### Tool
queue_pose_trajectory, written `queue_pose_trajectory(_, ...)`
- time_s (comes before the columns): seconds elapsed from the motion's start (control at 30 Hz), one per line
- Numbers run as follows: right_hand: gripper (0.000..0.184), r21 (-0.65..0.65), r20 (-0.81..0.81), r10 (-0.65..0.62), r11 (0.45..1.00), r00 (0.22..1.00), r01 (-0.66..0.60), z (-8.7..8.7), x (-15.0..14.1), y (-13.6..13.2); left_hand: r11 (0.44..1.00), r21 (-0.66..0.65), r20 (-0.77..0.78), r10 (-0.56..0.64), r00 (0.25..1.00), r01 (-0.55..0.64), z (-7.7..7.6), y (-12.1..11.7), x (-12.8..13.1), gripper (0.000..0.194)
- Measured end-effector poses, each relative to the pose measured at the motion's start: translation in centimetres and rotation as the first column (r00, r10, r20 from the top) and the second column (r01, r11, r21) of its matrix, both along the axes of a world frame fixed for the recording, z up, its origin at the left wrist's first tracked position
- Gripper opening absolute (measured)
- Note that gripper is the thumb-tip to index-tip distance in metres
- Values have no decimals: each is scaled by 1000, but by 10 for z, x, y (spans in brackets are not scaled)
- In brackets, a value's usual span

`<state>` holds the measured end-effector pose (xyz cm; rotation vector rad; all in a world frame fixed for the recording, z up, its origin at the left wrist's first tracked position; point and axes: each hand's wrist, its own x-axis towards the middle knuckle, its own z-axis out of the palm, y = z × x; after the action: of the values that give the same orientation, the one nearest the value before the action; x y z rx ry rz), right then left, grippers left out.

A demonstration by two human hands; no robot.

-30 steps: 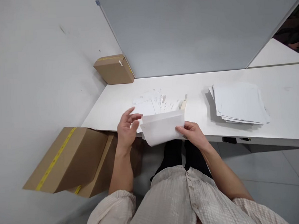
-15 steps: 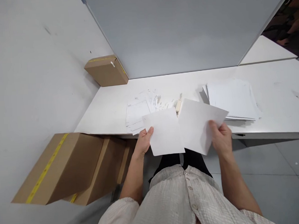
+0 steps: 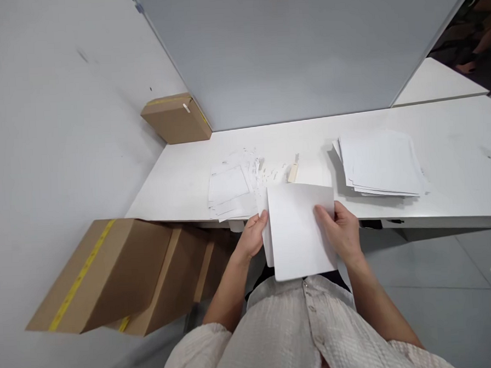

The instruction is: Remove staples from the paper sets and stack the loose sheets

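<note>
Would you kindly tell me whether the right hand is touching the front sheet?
Touching: the head view shows the right hand gripping the front sheet, thumb over its face.

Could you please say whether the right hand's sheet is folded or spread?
Spread, apparently: the white sheet in the right hand looks flat, with no visible crease.

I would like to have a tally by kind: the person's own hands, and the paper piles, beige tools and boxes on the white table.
Hands: 2 (left hand, right hand)
Paper piles: 2 (printed pile, blank pile)
Beige tool: 1
Box: 1
Total: 6
</note>
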<state>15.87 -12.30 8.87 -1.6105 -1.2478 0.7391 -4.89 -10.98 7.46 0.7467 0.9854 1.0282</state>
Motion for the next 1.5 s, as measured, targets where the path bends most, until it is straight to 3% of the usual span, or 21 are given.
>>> queue_pose_trajectory(0.13, 25, 133, 135, -12, 991, 991, -6, -8, -6, 4, 999, 34, -32, -27, 999, 29, 2, -4, 3, 48)
queue_pose_trajectory(0.23, 19, 184, 98, 21, 982, 995, -39, -8, -7, 4, 997, 56, -91, -53, 994, 58, 2, -5, 4, 47)
queue_pose_trajectory(0.47, 27, 75, -155, 138, 989, 978, -127, -13, -2, 6, 996, 54, -95, -72, 993, 77, 3, -5, 4, 46)
queue_pose_trajectory(0.7, 29, 51, -239, 160, 987, 958, -152, -16, 8, 7, 996, 2, -10, -92, 996, 92, 9, -5, 2, 46)
queue_pose_trajectory(1.03, 37, -49, -464, 116, 986, 878, -157, -28, 0, 7, 989, 82, -180, -108, 978, 125, 8, -7, 2, 51)
queue_pose_trajectory(1.27, 32, -102, -417, 69, 987, 906, -122, -30, -4, 8, 972, 153, -285, -128, 950, 177, 17, -7, 4, 57)
queue_pose_trajectory(1.5, 32, -116, -382, 61, 987, 922, -114, -28, -4, 6, 978, 147, -296, -102, 950, 150, 11, -6, 8, 48)
